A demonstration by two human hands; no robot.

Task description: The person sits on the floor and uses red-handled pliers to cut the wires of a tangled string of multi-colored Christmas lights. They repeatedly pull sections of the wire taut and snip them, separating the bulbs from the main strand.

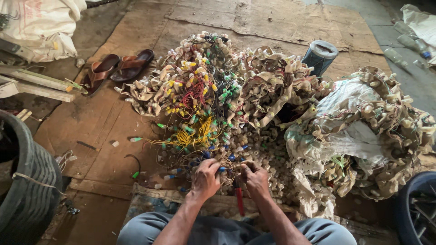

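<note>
- Both hands, left hand (205,178) and right hand (255,178), pinch thin wires (225,164) between them.
- Red-handled tool (239,199) lies just below.
- Big tangled pile (204,90) ahead could snag and pull loose.

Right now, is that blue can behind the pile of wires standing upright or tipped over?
Tilted, not fully upright: the blue can leans against the wire pile, its round top facing up towards the camera.

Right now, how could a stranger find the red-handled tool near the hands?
Start at the big heap of wired bulb holders on the cardboard floor. At its near edge, the left hand and right hand work side by side. Between them, the tool points toward the person: the only long, plain red piece there.
</note>
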